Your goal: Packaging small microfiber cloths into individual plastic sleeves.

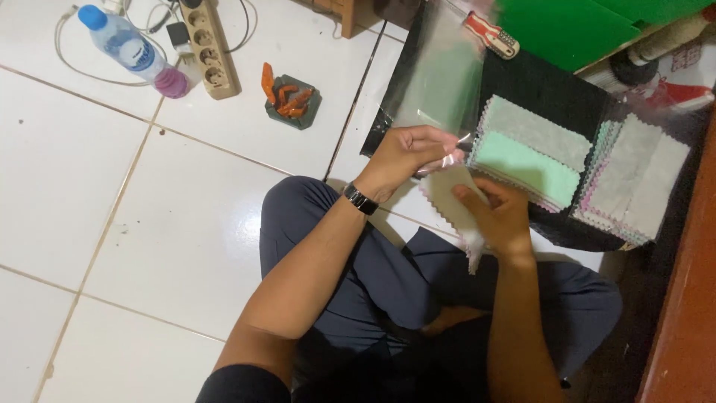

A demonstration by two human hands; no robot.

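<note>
My left hand (409,155), with a black watch on the wrist, pinches the lower edge of a clear plastic sleeve (440,71) that stands up from the floor. My right hand (498,215) holds a pale cloth with zigzag edges (451,195) just below the sleeve's opening. To the right, two stacks of folded pastel cloths lie on a black mat: a green and grey stack (531,153) and a grey and pink stack (634,183).
I sit cross-legged on white floor tiles (149,224). At the top left are a water bottle (134,51), a power strip (212,48) and a dark ashtray with orange pieces (292,97). A red-handled tool (492,33) and a green sheet (574,26) lie beyond the mat.
</note>
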